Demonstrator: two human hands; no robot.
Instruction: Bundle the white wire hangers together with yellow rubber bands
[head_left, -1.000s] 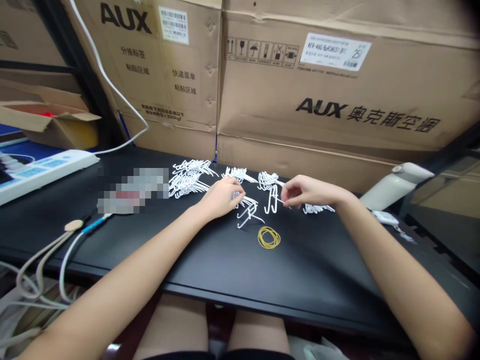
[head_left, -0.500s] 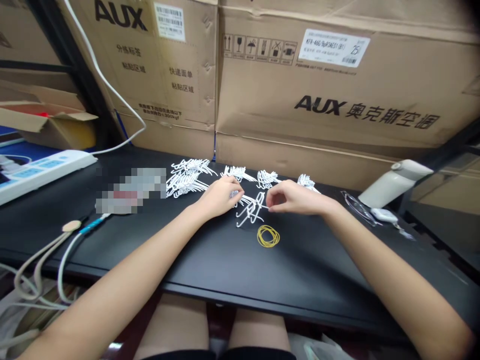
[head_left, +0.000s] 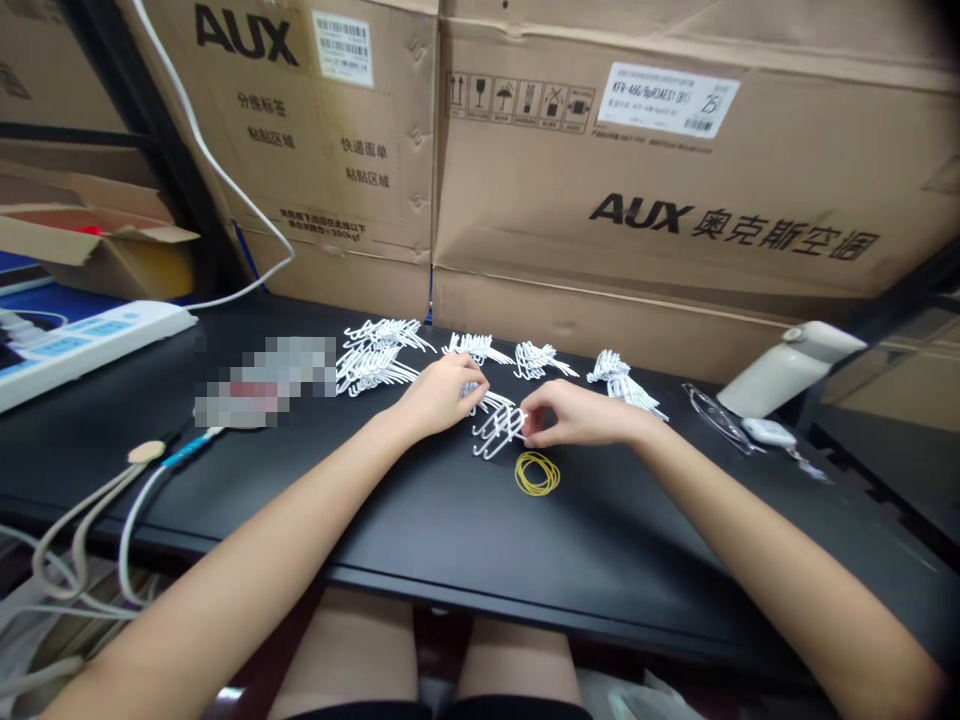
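My right hand (head_left: pixel 574 412) pinches the stem ends of a few white wire hooks (head_left: pixel 496 432), whose bent ends point left over the black table. Just left of it, my left hand (head_left: pixel 444 393) is closed over another bunch of white hooks (head_left: pixel 491 402), with stems sticking out under its fingers. The fingertips of that hand are partly hidden. A loose coil of yellow rubber bands (head_left: pixel 537 474) lies right below the held hooks. Further back are more bunches of white hooks: a large double pile (head_left: pixel 375 358) on the left and smaller bunches (head_left: pixel 536 360) behind my hands.
Large cardboard boxes (head_left: pixel 660 160) stand along the back of the table (head_left: pixel 480 540). To the right lie a pale bottle (head_left: pixel 787 370), glasses (head_left: pixel 716 418) and a small white case (head_left: pixel 768 432). A power strip (head_left: pixel 97 345), cables and a blurred item (head_left: pixel 262 385) are on the left.
My right hand has moved slightly left and down, and the hooks at its fingertips now sit closer together. My left hand has stayed in place.
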